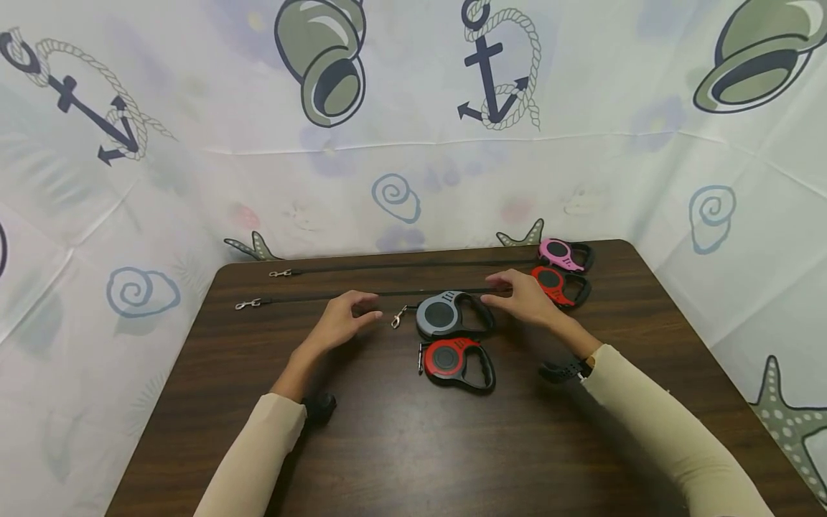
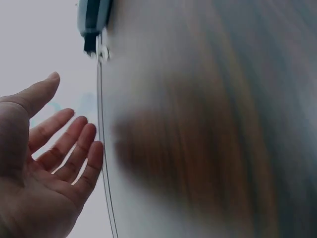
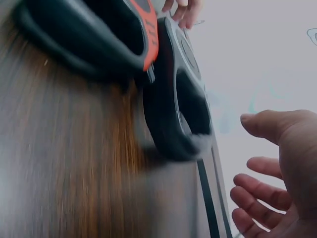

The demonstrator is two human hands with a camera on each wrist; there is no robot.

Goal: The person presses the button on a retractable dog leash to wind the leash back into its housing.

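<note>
A grey retractable dog leash (image 1: 439, 314) lies mid-table with its handle to the right and a metal clip (image 1: 397, 319) at its left. My left hand (image 1: 344, 322) hovers left of that clip, fingers spread and holding nothing. Close to the grey handle, my right hand (image 1: 525, 299) is held with thumb and fingers apart; nothing is in its grasp. In the right wrist view, the grey leash (image 3: 170, 94) stands near the right hand (image 3: 282, 173), with a gap between them. Just in front of the grey leash is a red retractable leash (image 1: 446, 357).
At the back right lie a pink leash (image 1: 557, 251) and another red leash (image 1: 549, 281). Their black cords stretch left across the brown table (image 1: 400, 445), ending in metal clips (image 1: 248, 304). A patterned cloth (image 1: 413, 108) hangs behind and beside the table.
</note>
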